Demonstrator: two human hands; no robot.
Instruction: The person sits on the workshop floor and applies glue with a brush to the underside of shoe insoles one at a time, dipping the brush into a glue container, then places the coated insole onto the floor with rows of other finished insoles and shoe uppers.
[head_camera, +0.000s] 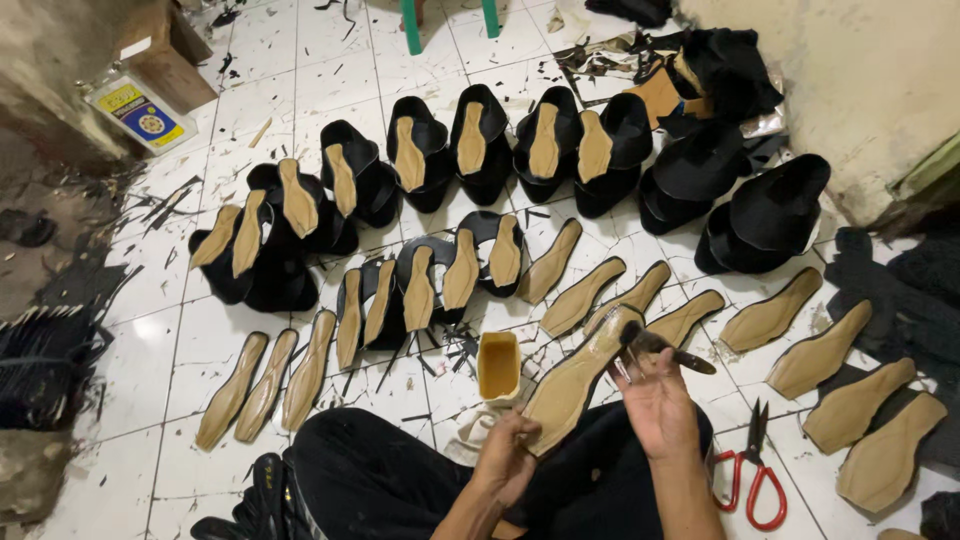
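Left hand (508, 452) grips a tan insole (572, 382), right hand (655, 400) holds a brush (665, 348) — the open glue tin (498, 365) at lower centre could tip if nudged.

Both forearms up from the bottom edge, bare, angled inward over dark-trousered legs. Left hand (505, 455) low and near centre, fingers curled tight in a pinching grip, knuckles toward the camera. Right hand (655, 400) higher and further out, wrist cocked back, palm side showing, fingers bent closed around a thin handle, thumb pressed across. Hands near each other, not touching.
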